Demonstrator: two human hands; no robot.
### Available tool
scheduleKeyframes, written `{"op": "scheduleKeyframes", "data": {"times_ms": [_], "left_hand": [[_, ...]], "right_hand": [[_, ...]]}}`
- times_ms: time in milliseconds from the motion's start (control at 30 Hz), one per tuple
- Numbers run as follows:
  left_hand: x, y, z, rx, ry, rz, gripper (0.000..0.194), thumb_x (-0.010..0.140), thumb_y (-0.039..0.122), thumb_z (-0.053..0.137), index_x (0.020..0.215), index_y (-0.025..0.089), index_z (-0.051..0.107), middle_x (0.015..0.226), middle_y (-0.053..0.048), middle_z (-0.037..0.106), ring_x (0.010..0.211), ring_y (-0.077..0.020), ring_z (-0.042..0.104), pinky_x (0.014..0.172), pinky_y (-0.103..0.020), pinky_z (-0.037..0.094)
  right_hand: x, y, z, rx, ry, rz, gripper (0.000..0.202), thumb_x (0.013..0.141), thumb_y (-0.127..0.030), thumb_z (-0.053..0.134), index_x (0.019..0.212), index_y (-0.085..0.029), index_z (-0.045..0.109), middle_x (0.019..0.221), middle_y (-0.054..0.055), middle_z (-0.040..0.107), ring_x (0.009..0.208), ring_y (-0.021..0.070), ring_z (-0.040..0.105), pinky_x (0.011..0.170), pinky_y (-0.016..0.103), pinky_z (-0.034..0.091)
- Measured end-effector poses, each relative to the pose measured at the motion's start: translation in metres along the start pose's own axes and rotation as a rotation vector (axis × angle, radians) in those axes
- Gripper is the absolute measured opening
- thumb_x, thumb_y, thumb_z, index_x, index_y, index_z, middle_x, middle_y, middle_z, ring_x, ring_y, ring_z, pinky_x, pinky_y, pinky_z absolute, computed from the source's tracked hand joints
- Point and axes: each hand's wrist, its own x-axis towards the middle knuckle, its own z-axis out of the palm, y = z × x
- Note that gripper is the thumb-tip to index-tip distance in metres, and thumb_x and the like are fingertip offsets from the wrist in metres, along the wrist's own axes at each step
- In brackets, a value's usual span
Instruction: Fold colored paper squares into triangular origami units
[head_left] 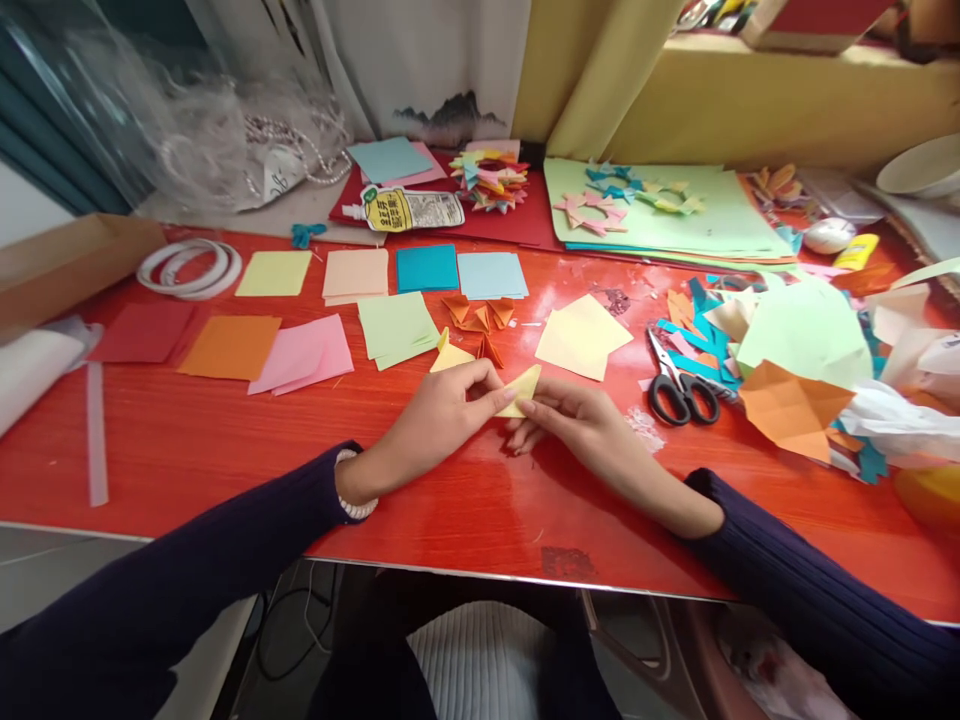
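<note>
Between both hands, above the red table, is a small folded piece of yellow paper point(523, 388). My left hand point(450, 408) pinches its left part between thumb and fingers. On its right edge, the thumb and index finger of my right hand point(574, 420) are closed, with the other fingers curled below. Just beyond my left hand lie a folded yellow paper piece point(452, 354) and several folded orange pieces point(478, 317). A loose stack of pale yellow squares point(581, 336) rests beyond the right hand.
Colored paper squares point(274, 273) lie in rows at left and centre. Black-handled scissors point(681, 385) rest right, beside paper scraps point(801, 325). Paper star rings point(592, 212) and a glue pouch point(409, 210) lie at the back. White tape rolls point(191, 268) sit left near a cardboard box point(71, 262).
</note>
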Motion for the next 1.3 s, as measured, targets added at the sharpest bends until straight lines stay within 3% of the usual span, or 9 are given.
{"op": "scheduleKeyframes", "data": {"times_ms": [167, 367, 533, 600, 767, 900, 1033, 1133, 1300], "left_hand": [[0.001, -0.003, 0.002, 0.03, -0.003, 0.055, 0.019, 0.082, 0.036, 0.057, 0.082, 0.018, 0.056, 0.08, 0.0, 0.056, 0.072, -0.0108, 0.049, 0.064, -0.023, 0.039], [0.002, -0.002, -0.001, -0.347, -0.082, -0.056, 0.022, 0.085, 0.037, 0.052, 0.076, 0.019, 0.044, 0.065, 0.004, 0.049, 0.053, -0.0076, 0.049, 0.05, -0.02, 0.04], [0.006, -0.002, -0.007, -0.211, -0.02, -0.019, 0.017, 0.078, 0.032, 0.061, 0.076, 0.016, 0.054, 0.072, 0.002, 0.054, 0.062, -0.0073, 0.05, 0.057, -0.02, 0.041], [0.007, -0.003, -0.008, -0.227, -0.012, -0.056, 0.018, 0.079, 0.032, 0.059, 0.076, 0.015, 0.055, 0.066, 0.003, 0.052, 0.053, -0.0058, 0.047, 0.05, -0.019, 0.039], [0.009, -0.011, -0.007, -0.281, -0.004, -0.086, 0.021, 0.084, 0.035, 0.053, 0.079, 0.014, 0.055, 0.059, 0.003, 0.051, 0.048, -0.0066, 0.049, 0.046, -0.018, 0.042], [0.008, -0.014, -0.004, -0.256, -0.078, -0.067, 0.022, 0.082, 0.037, 0.056, 0.085, 0.015, 0.057, 0.07, 0.0, 0.058, 0.055, -0.0086, 0.054, 0.05, -0.021, 0.046], [0.002, -0.01, -0.001, 0.027, -0.023, 0.163, 0.018, 0.084, 0.028, 0.057, 0.098, 0.018, 0.055, 0.093, -0.002, 0.062, 0.082, -0.0119, 0.058, 0.071, -0.024, 0.048], [-0.001, -0.009, -0.001, 0.235, 0.024, 0.364, 0.012, 0.09, 0.024, 0.05, 0.097, 0.017, 0.055, 0.092, -0.002, 0.062, 0.083, -0.0112, 0.057, 0.076, -0.024, 0.045], [-0.002, -0.012, -0.001, 0.252, 0.092, 0.415, 0.012, 0.091, 0.023, 0.048, 0.096, 0.016, 0.056, 0.088, -0.001, 0.062, 0.08, -0.0101, 0.058, 0.073, -0.022, 0.045]], "right_hand": [[-0.002, 0.003, -0.003, -0.212, -0.038, -0.038, 0.028, 0.088, -0.041, 0.049, 0.075, -0.016, 0.054, 0.064, -0.001, 0.057, 0.055, 0.0099, 0.056, 0.055, 0.025, 0.045], [-0.002, 0.001, 0.003, -0.168, -0.108, -0.032, 0.026, 0.088, -0.042, 0.049, 0.089, -0.017, 0.055, 0.072, 0.001, 0.06, 0.064, 0.0121, 0.059, 0.062, 0.026, 0.047], [-0.002, -0.006, 0.001, -0.241, -0.103, 0.013, 0.033, 0.09, -0.045, 0.043, 0.074, -0.017, 0.051, 0.065, 0.0, 0.058, 0.055, 0.0105, 0.055, 0.056, 0.025, 0.043], [-0.002, -0.007, -0.001, -0.329, -0.08, 0.007, 0.034, 0.09, -0.045, 0.042, 0.07, -0.018, 0.049, 0.061, -0.001, 0.057, 0.053, 0.0106, 0.053, 0.055, 0.025, 0.041], [0.004, -0.001, -0.005, -0.365, 0.157, -0.112, 0.031, 0.087, -0.041, 0.05, 0.065, -0.019, 0.048, 0.057, -0.002, 0.052, 0.055, 0.0113, 0.049, 0.055, 0.025, 0.037], [0.011, 0.005, -0.009, -0.235, 0.144, -0.092, 0.025, 0.09, -0.042, 0.043, 0.082, -0.019, 0.052, 0.06, 0.0, 0.059, 0.055, 0.0139, 0.058, 0.055, 0.027, 0.045], [0.012, 0.004, -0.01, -0.108, 0.129, -0.07, 0.025, 0.088, -0.042, 0.045, 0.084, -0.018, 0.05, 0.058, 0.0, 0.06, 0.052, 0.0136, 0.06, 0.056, 0.027, 0.048], [0.011, 0.001, -0.008, -0.031, 0.101, -0.043, 0.024, 0.087, -0.041, 0.048, 0.09, -0.018, 0.05, 0.06, 0.0, 0.062, 0.053, 0.0132, 0.061, 0.055, 0.027, 0.049], [0.009, -0.001, -0.007, 0.136, 0.033, -0.016, 0.025, 0.08, -0.035, 0.061, 0.094, -0.016, 0.054, 0.075, 0.001, 0.065, 0.062, 0.0108, 0.063, 0.061, 0.024, 0.051]]}}
